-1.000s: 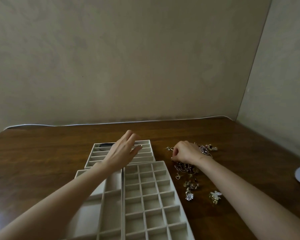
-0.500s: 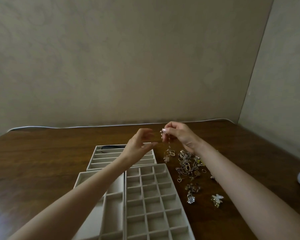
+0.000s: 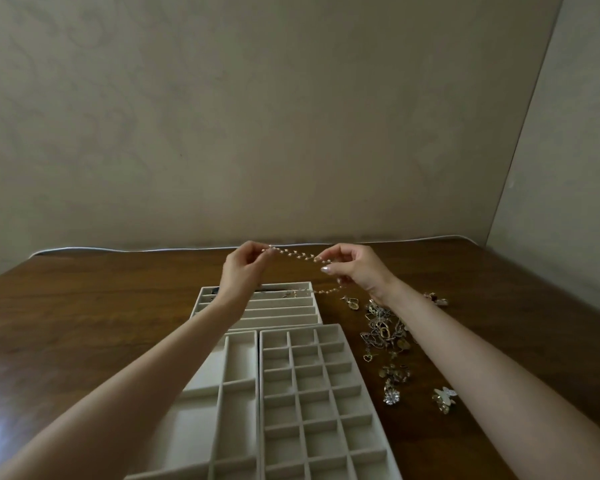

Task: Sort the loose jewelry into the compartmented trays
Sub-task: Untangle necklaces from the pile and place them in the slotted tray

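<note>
So the pearl-bead chain (image 3: 297,255) is up in the air, pulled out between both hands over the far end of the worktop (image 3: 84,323). The left hand (image 3: 243,268) pinches one end and the right hand (image 3: 357,268) pinches it further along. The leftover tail droops from the right hand down toward the long-slot tray (image 3: 278,308) at the back. It's either touching the rim or just over it, can't quite tell.

My take: that long-slot tray is the obvious home for it. Hold the chain taut so it doesn't knot, line it up along one slot, lower the left end in first, then feed the rest down after it. Watch the dangling tail, since it could snag on the loose jewelry pile (image 3: 383,327) just to the right. The small-grid tray (image 3: 312,393) nearer in looks like a better fit for the little charms.

No brands, labels or writing I can read anywhere.
</note>
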Demonstrator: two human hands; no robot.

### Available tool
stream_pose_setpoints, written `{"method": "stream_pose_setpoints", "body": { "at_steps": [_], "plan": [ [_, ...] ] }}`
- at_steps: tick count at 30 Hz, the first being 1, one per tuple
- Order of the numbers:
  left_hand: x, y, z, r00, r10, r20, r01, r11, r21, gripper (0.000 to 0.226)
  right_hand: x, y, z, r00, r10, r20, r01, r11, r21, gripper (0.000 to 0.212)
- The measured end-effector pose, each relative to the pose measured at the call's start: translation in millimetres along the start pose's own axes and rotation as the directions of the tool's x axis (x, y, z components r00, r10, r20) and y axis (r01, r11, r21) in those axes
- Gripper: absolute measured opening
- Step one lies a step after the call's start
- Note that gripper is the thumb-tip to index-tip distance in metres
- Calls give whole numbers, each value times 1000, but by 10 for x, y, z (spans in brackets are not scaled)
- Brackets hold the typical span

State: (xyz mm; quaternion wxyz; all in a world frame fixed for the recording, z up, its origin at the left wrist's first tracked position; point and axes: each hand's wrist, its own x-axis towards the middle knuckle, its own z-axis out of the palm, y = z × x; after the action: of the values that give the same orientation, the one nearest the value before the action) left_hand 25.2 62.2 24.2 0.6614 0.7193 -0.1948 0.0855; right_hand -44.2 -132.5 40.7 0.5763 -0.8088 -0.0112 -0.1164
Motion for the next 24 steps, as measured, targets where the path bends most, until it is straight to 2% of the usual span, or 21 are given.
{"method": "stream_pose_setpoints", "body": {
  "at_steps": [5, 10, 18, 24],
  "plan": [
    [0, -67, -159, 992, 121, -45, -106, 960, 259, 12, 54, 60, 104, 990, -3, -141, 15, 996, 85, 12],
    [47, -195, -383, 999, 21, -25, -18, 993, 117, 12, 127, 147, 213, 978, 5, -207, 12, 997, 76, 11],
    [154, -453, -796, 995, -98, -2, 98, 995, 14, 8, 241, 210, 423, 977, -56, -205, 22, 986, -167, 17],
    [104, -606, -1027, 998, -52, 30, 38, 934, 354, 12, 279, 340, 483, 984, -40, -172, -8, 963, -268, 12]
  ]
}}
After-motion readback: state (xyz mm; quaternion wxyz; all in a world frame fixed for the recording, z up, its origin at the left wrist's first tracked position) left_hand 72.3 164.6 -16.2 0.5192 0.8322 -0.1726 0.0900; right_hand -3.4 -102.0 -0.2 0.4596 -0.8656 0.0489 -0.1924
